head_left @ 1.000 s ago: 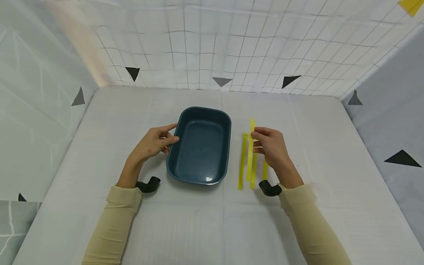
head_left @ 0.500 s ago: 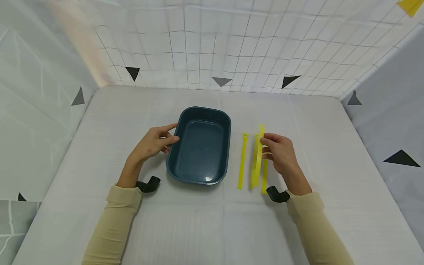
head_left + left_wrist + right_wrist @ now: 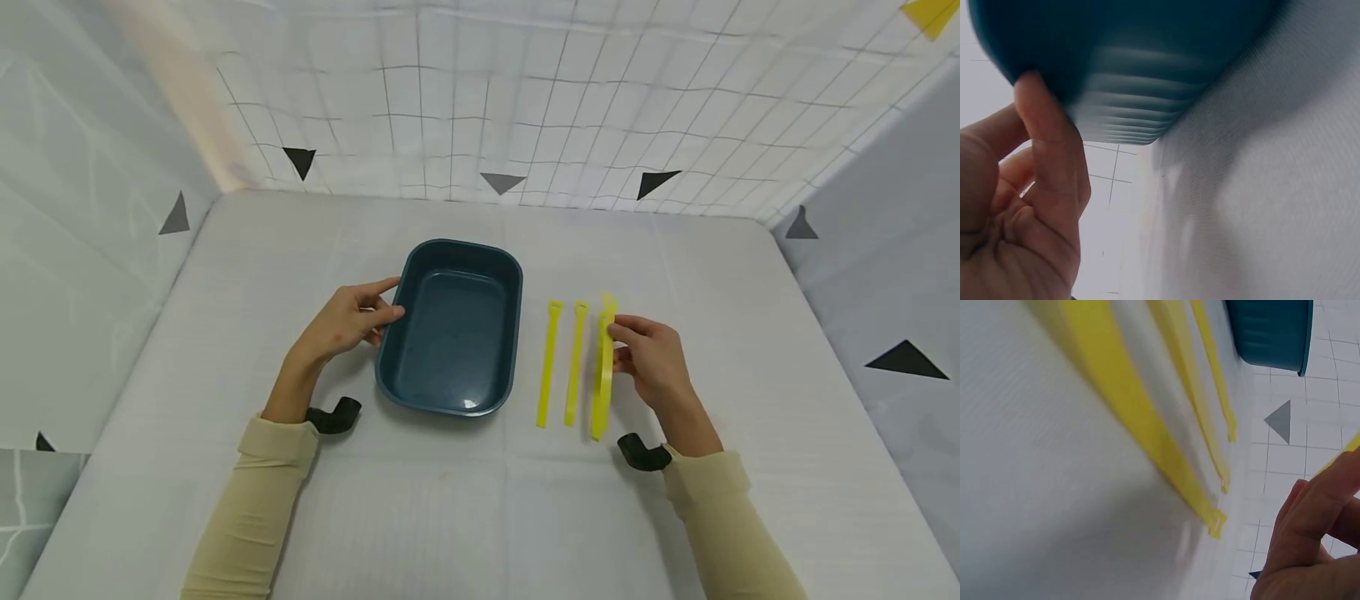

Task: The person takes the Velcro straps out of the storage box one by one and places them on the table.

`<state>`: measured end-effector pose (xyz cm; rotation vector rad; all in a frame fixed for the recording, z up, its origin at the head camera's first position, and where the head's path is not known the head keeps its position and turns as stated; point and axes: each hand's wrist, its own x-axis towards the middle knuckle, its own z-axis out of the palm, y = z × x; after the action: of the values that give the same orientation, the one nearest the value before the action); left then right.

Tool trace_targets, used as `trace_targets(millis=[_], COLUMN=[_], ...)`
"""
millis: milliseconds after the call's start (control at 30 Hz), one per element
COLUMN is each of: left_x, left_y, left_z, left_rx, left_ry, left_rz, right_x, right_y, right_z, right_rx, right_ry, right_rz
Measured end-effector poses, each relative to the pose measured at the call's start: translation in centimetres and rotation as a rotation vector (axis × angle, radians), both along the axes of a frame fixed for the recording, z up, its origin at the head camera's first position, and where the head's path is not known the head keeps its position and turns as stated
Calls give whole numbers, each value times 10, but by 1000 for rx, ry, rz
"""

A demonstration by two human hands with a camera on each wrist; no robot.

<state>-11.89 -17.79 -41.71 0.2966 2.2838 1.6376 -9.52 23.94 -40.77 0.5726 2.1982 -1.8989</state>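
My left hand [image 3: 341, 323] grips the left rim of a dark blue rectangular tub [image 3: 455, 342], thumb over the rim and fingers outside. In the left wrist view, a fingertip touches the rim beside the ribbed wall [image 3: 1129, 100]. Right of the tub, my right hand [image 3: 651, 354] pinches a flat yellow strap [image 3: 610, 358] with a slotted head near its upper end. The strap hangs just above another yellow strap [image 3: 1141, 419], partly covering it in the head view. Two more straps lie parallel on the table, a left one [image 3: 550, 364] and a middle one [image 3: 576, 364].
A white-covered table [image 3: 465, 517] spreads under everything. Behind it hangs a white grid-lined sheet [image 3: 465, 108] with dark triangular markers. Grey-white sheets close off both sides. A black curved piece is worn at each wrist, such as the left one [image 3: 335, 415].
The right hand has moved right and toward the person, carrying its strap past the middle strap to the rightmost one. The left hand and the tub have stayed in place.
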Motion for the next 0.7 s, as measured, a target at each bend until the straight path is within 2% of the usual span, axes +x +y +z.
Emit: trace_targets(millis=[233, 533, 700], left_x=[0, 0, 1], left_y=[0, -1, 0], left_z=[1, 2, 3], left_rx=[-2, -5, -2], left_ry=[-9, -18, -18], left_rz=[1, 5, 6], right_x=[6, 9, 8], right_y=[12, 23, 28], right_z=[-5, -11, -17], right_rx=[15, 58, 153], right_ry=[-26, -49, -50], right_rz=[-20, -8, 32])
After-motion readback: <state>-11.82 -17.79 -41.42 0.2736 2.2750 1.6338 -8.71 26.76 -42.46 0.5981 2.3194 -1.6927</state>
